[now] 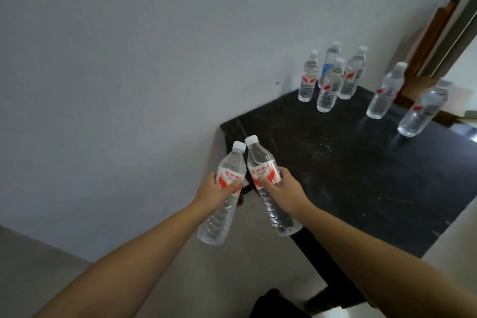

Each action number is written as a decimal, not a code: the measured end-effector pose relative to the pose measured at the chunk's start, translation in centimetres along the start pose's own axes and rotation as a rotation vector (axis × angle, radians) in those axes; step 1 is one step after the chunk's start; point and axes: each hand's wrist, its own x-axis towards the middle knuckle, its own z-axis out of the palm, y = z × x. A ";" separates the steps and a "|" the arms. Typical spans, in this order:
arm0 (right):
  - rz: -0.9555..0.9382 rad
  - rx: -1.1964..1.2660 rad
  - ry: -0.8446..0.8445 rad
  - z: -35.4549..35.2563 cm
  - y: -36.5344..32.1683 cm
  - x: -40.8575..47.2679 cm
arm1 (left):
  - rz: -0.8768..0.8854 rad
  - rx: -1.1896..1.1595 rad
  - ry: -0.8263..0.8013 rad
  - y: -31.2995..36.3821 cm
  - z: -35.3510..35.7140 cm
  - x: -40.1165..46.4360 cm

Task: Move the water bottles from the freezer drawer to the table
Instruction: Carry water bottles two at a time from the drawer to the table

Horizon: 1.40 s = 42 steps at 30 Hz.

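My left hand (215, 190) grips a clear water bottle (222, 208) with a red and white label, held upright and tilted right, off the table's left corner. My right hand (284, 188) grips a second such bottle (260, 160), tilted left, over the near left edge of the black table (348, 175). The two white caps nearly touch. Several more bottles stand on the table: a cluster at the back (329, 85) by the wall, and two further right (386, 91) (423, 108). The freezer drawer is out of view.
A plain grey-white wall (129, 59) runs behind and left of the table. A wooden chair back (431, 39) stands beyond the table's far right corner. Pale floor (38, 279) lies below left. A dark object (273, 302) sits low under the table's near edge.
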 end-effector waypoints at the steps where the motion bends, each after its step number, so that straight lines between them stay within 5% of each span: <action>1: 0.011 0.000 0.014 -0.9 -0.2 1.3 | 0.014 0.005 -0.019 1.0 0.5 1.5; 10: 0.135 0.064 0.185 -9.8 1.3 8.2 | 0.053 0.057 -0.222 8.4 7.7 12.6; 23: 0.313 0.131 0.724 -22.2 6.2 13.1 | 0.270 0.221 -0.699 21.3 23.3 24.9; 33: 0.395 0.247 1.066 -29.3 7.5 20.2 | 0.371 0.011 -0.762 28.4 31.6 32.4; 42: 0.382 0.241 1.136 -29.0 8.7 21.8 | 0.449 -0.011 -0.755 27.4 34.0 35.1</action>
